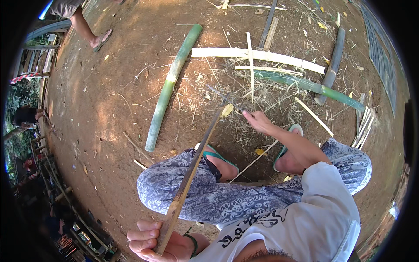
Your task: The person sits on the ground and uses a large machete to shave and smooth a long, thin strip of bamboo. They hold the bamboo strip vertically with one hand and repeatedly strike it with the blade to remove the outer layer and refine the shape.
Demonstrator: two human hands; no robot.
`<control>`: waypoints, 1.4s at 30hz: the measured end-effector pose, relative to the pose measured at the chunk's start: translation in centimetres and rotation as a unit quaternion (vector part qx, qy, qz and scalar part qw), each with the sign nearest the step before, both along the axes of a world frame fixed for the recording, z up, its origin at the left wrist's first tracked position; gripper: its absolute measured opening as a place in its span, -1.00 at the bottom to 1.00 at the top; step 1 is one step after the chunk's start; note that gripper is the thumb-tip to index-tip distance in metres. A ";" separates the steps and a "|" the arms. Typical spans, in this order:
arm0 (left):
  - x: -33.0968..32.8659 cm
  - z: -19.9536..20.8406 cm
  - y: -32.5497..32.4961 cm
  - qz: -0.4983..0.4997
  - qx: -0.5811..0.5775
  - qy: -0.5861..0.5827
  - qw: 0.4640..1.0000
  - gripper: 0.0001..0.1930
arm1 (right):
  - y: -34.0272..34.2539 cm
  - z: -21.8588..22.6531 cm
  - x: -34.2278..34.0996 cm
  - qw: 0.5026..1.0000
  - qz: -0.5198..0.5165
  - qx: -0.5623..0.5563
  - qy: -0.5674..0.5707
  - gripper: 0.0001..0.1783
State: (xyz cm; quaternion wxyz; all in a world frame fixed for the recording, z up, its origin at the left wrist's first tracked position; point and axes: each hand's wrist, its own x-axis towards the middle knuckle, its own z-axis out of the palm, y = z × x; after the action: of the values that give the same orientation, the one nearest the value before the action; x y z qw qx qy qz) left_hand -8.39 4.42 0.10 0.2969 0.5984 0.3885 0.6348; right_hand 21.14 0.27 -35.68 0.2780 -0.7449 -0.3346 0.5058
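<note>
My left hand (146, 238), at the lower edge, is closed around the near end of a long, flat bamboo strip (187, 181), brown on its face with a paler edge. The strip slants up and away across my left knee. My right hand (258, 122), out in front between my knees, grips a dark, narrow-bladed knife (224, 97). Its blade points up and to the left, crossing the strip's far end; whether the two touch I cannot tell. The knife's handle is mostly hidden in my fingers.
A green bamboo pole (172, 81) lies ahead on the left. A pale split length (262, 54), a second green pole (301, 82) and a grey pole (334, 63) lie beyond, amid shavings. Thin strips (364, 126) are piled at right. Another person's leg (83, 26) shows upper left.
</note>
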 end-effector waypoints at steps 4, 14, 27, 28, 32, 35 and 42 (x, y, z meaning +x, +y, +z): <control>0.5 -0.1 0.3 0.095 -0.012 0.020 0.995 -0.62 | -1.2 -1.7 0.1 0.999 -0.016 -0.023 -0.027 -0.10; -1.3 -0.7 3.1 -0.113 0.069 -0.006 0.991 -0.62 | 0.8 4.3 -1.4 0.987 -0.112 -0.062 0.102 -0.22; 1.3 1.5 2.7 -0.020 0.037 0.080 0.996 -0.74 | -1.3 25.9 -12.1 0.939 -0.098 0.265 0.197 -0.34; 1.9 2.0 2.2 -0.036 0.028 0.048 0.998 -0.76 | -2.3 27.9 -12.4 0.943 -0.078 0.254 0.199 -0.36; 2.9 2.3 -0.3 -0.045 -0.045 -0.017 0.998 -0.93 | -5.7 32.1 -14.4 0.919 -0.047 0.349 0.178 -0.41; 3.7 2.7 -2.5 -0.102 -0.056 -0.043 0.992 -0.89 | -6.8 31.9 -15.3 0.903 -0.029 0.411 0.119 -0.47; 2.2 1.7 -3.8 -0.062 0.004 0.029 0.998 -0.83 | -8.0 31.2 -14.6 0.954 -0.050 0.266 0.127 -0.50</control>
State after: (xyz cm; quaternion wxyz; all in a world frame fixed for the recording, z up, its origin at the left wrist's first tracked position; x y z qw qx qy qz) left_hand -6.15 0.65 1.76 0.3219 0.6403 0.3566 0.5995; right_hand 6.53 -7.74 -4.49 0.5312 -0.5894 -0.3807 0.4748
